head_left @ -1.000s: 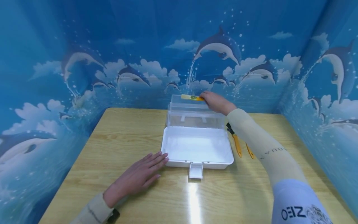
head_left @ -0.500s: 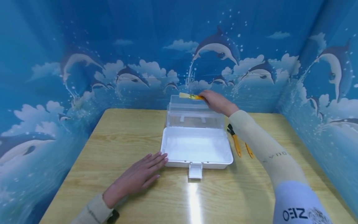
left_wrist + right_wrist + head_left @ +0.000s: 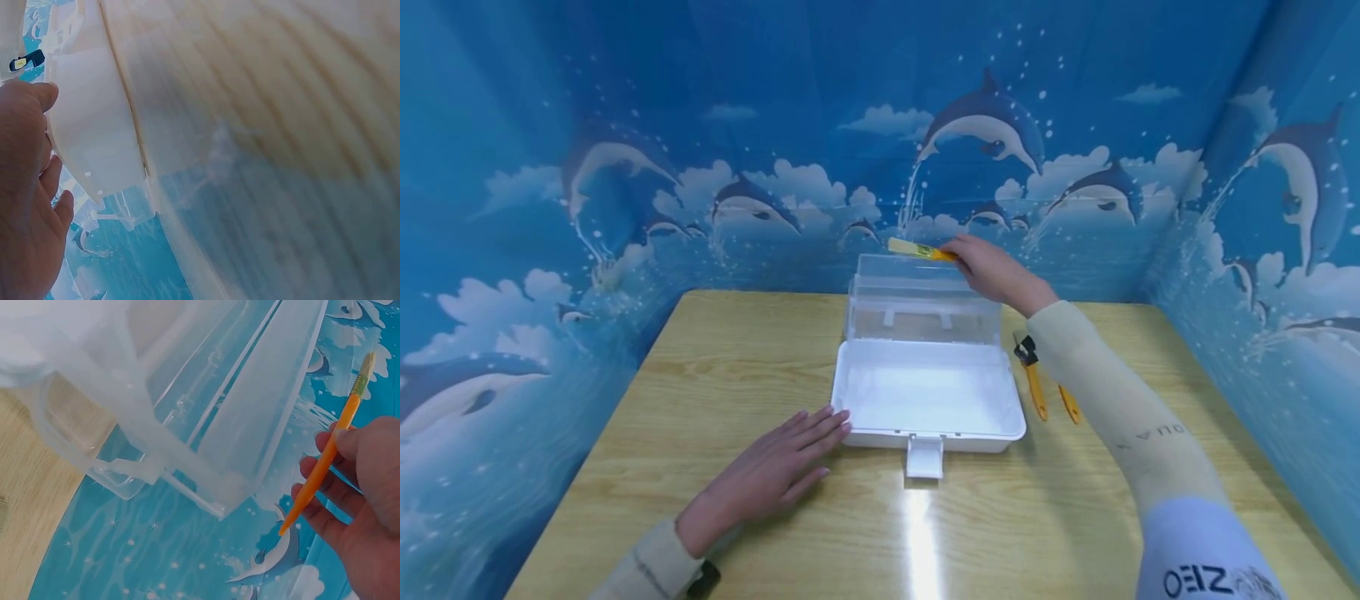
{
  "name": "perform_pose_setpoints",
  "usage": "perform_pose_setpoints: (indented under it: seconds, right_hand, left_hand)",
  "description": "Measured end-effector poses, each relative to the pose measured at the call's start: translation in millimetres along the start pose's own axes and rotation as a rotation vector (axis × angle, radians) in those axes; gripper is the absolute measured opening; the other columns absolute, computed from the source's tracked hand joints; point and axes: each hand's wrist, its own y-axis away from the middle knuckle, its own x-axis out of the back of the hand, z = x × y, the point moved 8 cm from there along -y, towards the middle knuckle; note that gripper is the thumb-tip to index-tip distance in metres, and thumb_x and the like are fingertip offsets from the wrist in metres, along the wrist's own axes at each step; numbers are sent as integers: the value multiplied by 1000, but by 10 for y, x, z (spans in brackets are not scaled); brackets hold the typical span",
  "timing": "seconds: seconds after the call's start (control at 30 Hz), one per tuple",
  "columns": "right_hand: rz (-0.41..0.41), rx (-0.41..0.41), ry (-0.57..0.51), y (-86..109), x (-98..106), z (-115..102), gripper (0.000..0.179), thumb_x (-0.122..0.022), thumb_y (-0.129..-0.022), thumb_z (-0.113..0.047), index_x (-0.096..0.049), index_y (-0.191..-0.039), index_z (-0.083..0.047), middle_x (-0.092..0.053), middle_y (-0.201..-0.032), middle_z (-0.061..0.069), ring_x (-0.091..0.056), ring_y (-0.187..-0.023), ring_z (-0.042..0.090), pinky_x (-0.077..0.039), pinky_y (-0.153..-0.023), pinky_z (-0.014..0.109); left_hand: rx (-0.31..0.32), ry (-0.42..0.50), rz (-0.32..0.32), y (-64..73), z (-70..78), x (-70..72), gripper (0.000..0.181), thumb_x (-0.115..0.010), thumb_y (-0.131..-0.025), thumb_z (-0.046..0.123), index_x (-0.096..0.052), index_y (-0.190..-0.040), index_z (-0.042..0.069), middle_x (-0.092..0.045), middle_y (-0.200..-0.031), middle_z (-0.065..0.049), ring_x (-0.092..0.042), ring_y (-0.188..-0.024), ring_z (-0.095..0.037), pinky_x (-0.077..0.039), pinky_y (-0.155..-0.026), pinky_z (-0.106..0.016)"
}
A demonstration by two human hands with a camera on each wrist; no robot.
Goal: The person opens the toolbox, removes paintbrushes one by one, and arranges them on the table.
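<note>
A white plastic box (image 3: pixel 880 439) sits on the table with its clear lid (image 3: pixel 917 323) raised at the back and its front latch (image 3: pixel 924 458) hanging down. My left hand (image 3: pixel 767 475) lies palm down with straight fingers, its fingertips touching the box's front left corner. Above the far edge of the lid, my right hand (image 3: pixel 996 271) holds a paintbrush (image 3: pixel 917 249) by its orange handle, pale bristles pointing left. In the right wrist view, the thumb and fingers pinch that handle (image 3: pixel 328 456) beside the translucent lid.
Right of the box lies an orange-handled tool (image 3: pixel 1034 390) with a black part at its far end. Another orange handle (image 3: pixel 1070 405) is beside it, partly hidden by my right sleeve. A dolphin-patterned backdrop (image 3: pixel 820 167) encloses the wooden table (image 3: pixel 737 350).
My right hand has shifted slightly right and up with the paintbrush, and the bristle end now tilts higher. My left hand and the box stay where they were.
</note>
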Motion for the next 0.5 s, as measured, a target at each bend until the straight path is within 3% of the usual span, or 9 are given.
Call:
perform_pose_setpoints:
  seconds: [0.5]
  right_hand:
    - [23, -36, -43, 261, 56, 134, 35, -48, -107, -4, -55, -141, -2, -59, -132, 17, -57, -123, 33, -51, -107, 51]
  left_hand:
    - [12, -14, -8, 2, 6, -5, 63, -52, -106, 34, -27, -161, 16, -22, -169, -1, -25, -155, -22, -23, -127, -46]
